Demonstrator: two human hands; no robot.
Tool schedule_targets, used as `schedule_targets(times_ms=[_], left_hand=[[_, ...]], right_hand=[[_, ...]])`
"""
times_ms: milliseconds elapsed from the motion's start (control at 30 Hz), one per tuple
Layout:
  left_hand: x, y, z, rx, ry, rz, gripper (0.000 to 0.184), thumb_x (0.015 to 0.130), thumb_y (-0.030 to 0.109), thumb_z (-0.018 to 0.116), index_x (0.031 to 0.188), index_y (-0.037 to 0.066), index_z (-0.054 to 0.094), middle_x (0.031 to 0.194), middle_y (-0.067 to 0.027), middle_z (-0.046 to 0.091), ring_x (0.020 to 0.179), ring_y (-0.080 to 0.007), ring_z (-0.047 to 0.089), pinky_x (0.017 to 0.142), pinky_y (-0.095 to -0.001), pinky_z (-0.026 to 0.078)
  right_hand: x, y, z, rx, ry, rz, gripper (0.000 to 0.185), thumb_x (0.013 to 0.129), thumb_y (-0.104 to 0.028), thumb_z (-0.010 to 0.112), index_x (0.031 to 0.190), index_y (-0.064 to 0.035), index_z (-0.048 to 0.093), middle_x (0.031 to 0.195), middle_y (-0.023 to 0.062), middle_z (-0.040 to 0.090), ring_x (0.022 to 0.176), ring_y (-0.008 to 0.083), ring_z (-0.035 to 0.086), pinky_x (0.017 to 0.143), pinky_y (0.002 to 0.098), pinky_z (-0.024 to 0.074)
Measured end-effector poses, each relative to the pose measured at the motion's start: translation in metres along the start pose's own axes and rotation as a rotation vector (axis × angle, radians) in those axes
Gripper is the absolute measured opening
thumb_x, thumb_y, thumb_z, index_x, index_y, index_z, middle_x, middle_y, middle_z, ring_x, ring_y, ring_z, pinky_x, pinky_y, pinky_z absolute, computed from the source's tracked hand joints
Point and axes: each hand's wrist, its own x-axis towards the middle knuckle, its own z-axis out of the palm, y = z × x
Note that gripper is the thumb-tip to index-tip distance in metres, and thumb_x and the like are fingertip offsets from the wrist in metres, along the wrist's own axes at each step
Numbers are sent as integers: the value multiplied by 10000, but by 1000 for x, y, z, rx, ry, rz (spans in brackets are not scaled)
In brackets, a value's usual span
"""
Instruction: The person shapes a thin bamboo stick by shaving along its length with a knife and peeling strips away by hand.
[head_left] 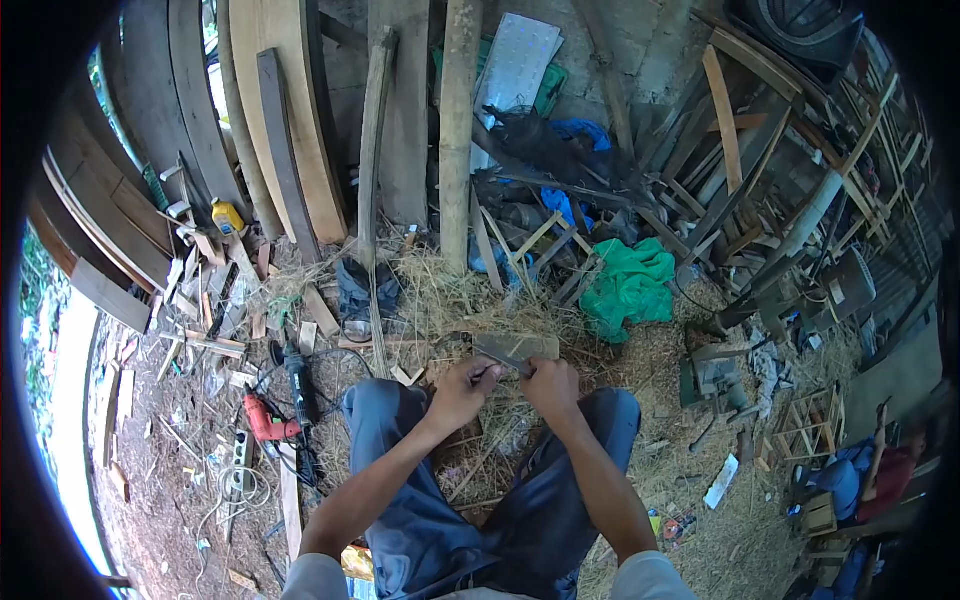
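Note:
Both hands meet in front of my knees, low over the straw-covered ground. My right hand [552, 386] is closed at the near end of a wide, flat grey knife blade [503, 352], which slants away to the upper left. Its handle is hidden in the fist. My left hand [464, 392] is closed in a pinch beside the blade, with the fingertips near its edge. What it pinches is too small to make out. Just beyond the hands a pale wooden block [543, 346] lies partly behind the blade.
To the left lie a red power drill [264, 418], an angle grinder [298, 385] and a power strip [240, 462] with cords. Planks [290, 130] lean at the back near a green plastic sheet [630, 285]. A machine [715, 372] stands right; another person [868, 475] sits farther right.

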Motion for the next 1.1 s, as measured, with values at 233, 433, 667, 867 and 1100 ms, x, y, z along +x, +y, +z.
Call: schedule_targets(times_ms=[233,433,667,867,1100], left_hand=[[-4,-10,2,117,36,113,137,881,75,557,968,-3,627,850,-190,651,792,-265,667,691,-322,492],[-2,10,3,337,63,-2,132,851,76,583,927,7,665,701,-197,619,603,-264,644,566,-343,476],[-3,4,16,225,87,136,153,844,77,594,964,18,668,625,-172,586,474,-179,521,490,-312,417],[-2,1,12,101,-4,14,168,873,98,577,987,13,666,661,-114,615,550,-116,534,540,-278,428],[0,-8,13,-146,-40,-125,179,922,115,552,1002,-5,658,708,-8,571,641,-71,482,604,-232,412]], right_hand=[[18,29,-6,61,173,237,178,741,-233,648,754,-62,694,696,193,644,673,366,643,634,454,522],[-12,-10,3,113,75,-34,167,715,-195,658,811,-66,705,684,173,645,661,347,644,638,437,520],[-7,-6,1,-32,22,-49,155,715,-184,641,809,-77,700,682,182,642,665,345,649,631,443,525],[14,20,10,-129,117,255,158,739,-218,644,742,-69,696,742,172,664,705,351,653,645,453,524],[4,22,-10,112,146,43,129,736,-192,631,696,-79,679,646,162,632,594,343,630,608,439,519]])
